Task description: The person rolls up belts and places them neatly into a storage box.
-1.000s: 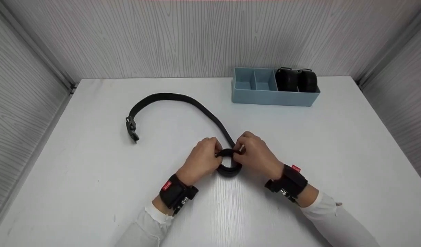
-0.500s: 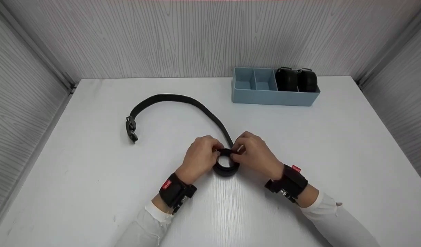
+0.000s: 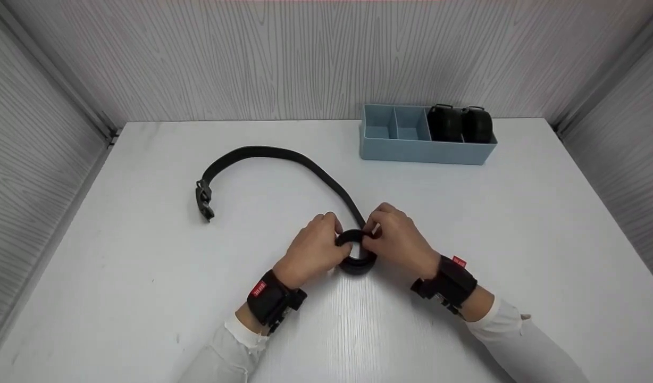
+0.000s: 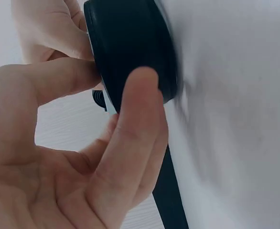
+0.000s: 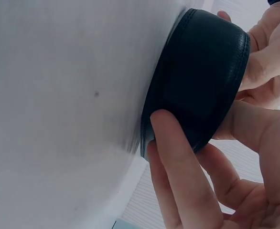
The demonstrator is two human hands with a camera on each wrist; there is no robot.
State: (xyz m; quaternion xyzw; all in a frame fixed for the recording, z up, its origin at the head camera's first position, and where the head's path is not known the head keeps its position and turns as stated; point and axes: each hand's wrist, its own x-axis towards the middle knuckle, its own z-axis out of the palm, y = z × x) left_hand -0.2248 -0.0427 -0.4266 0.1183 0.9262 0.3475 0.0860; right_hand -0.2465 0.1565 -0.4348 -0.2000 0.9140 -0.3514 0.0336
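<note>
A black leather belt lies on the white table, its near end wound into an upright-edged coil and the rest curving away to a buckle at the left. My left hand pinches the coil's left side, thumb over the inner edge. On the opposite side, my right hand pinches the coil where the loose strap leaves it. In the right wrist view, stitching runs along both edges of the coiled belt, and fingertips press on its outer face. The left wrist view shows fingers against the coil too.
A blue divided box stands at the back right, with two black rolled belts in its right-hand compartments. Wood-grained panels close off the back and both sides of the table.
The coil shifted slightly left, then back right, between the hands. My left thumb and fingers have changed their hold on its left side. Buckle and box stay nearly in place.
</note>
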